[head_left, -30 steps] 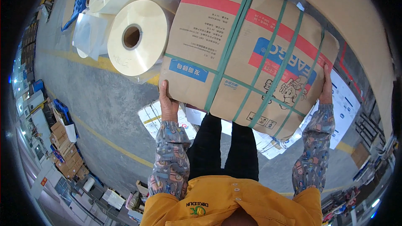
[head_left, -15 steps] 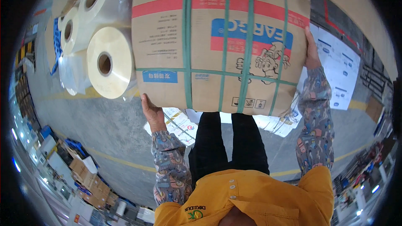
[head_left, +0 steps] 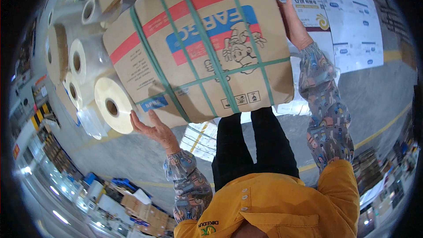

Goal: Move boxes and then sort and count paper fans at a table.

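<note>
A big work hall with a grey floor.

The grey concrete floor (head_left: 379, 101) has yellow lines (head_left: 387, 121) painted across it. Fat white rolls of plastic film (head_left: 112, 105) lie stacked on the left side, some with brown cardboard cores. Flat white printed sheets (head_left: 352, 26) lie spread on the floor at the upper right, and more lie lower down near the middle (head_left: 198, 143). Small brown boxes (head_left: 143, 209) and blue things (head_left: 92, 178) sit along the lower left edge. Bright lights shine there too.
</note>
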`<state>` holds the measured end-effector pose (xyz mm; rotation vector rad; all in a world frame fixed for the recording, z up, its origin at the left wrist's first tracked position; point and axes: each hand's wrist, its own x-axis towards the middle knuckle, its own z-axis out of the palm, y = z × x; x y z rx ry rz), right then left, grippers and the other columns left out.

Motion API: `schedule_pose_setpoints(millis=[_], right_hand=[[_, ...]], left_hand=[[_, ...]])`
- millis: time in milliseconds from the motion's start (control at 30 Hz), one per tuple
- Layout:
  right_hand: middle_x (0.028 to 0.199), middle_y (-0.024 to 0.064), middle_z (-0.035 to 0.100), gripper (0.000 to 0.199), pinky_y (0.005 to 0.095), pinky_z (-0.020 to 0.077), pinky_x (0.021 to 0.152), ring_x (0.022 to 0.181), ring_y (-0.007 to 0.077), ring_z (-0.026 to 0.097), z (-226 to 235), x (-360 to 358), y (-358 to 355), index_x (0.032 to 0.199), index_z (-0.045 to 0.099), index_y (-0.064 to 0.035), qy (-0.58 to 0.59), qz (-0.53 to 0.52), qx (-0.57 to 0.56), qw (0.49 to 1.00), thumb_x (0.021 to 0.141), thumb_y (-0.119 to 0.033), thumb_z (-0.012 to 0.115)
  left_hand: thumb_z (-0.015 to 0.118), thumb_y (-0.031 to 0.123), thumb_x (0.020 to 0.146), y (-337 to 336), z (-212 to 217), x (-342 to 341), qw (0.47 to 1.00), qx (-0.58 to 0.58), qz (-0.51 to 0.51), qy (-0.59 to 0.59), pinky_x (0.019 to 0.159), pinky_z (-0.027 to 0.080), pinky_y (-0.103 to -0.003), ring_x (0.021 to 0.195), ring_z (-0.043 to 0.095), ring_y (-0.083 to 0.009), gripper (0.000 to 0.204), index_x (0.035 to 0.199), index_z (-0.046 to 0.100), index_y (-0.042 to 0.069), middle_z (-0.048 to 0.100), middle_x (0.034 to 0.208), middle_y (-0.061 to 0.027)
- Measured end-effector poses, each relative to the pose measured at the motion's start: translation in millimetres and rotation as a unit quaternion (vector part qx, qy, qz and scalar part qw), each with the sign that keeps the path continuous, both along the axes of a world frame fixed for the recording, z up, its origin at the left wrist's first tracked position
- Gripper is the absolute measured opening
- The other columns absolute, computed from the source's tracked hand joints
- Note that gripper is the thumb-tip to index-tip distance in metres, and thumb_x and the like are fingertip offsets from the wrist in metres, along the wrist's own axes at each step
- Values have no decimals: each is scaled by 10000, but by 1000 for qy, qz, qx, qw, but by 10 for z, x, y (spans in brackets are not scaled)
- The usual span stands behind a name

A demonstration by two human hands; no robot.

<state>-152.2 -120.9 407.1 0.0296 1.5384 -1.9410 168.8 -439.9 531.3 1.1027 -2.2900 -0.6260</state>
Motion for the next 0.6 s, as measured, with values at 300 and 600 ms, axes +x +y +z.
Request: schedule_pose_setpoints(millis=[300, 600], right_hand=[[1423, 98, 366, 798, 378, 275, 1045, 1289, 217, 364, 216, 799, 222, 1435, 281, -102, -27, -41, 31, 998, 890, -681, 211], [1423, 110, 366, 852, 438, 255, 1045, 1280, 247, 363, -743, 1892, 575, 1428, 306, -107, -154, -135, 0, 979, 855, -730, 213]], left_hand=[[577, 307, 878, 838, 281, -1220, 913, -165, -361, -97, 1056, 208, -497, 1291, 276, -354, 540, 1332, 437, 49, 334, 1388, -194], [403, 431, 946, 981, -15, -1506, 862, -185, -447, -152, 1056, 209, -510, 1297, 284, -359, 550, 1339, 427, 48, 317, 1392, -190]])
